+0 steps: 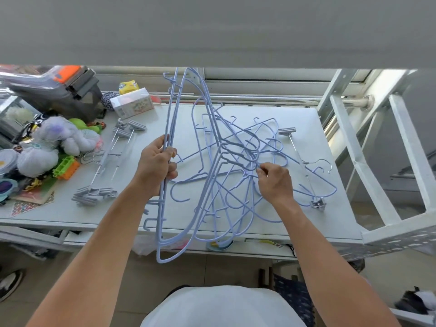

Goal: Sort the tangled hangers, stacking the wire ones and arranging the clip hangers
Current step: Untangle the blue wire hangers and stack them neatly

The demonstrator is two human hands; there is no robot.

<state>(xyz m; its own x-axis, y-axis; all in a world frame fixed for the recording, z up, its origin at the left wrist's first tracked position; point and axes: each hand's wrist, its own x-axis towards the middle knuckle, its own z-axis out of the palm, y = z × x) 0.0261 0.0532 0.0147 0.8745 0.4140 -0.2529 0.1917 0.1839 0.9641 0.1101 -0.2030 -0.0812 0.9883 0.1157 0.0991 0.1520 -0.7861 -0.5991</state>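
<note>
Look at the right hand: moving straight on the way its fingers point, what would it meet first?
The right hand points away and leftward, pinching a strand of the blue wire hangers. Straight on, it would likely meet their bunched hooks in the tangle first, though depth is unclear.

White shirt (221, 308), bare forearms (99, 244).

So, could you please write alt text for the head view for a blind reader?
A person's left hand grips a bundle of pale blue coated wire hangers at a white table, while the right hand pinches a wire in the tangled blue heap. Grey clip hangers lie left.
</note>
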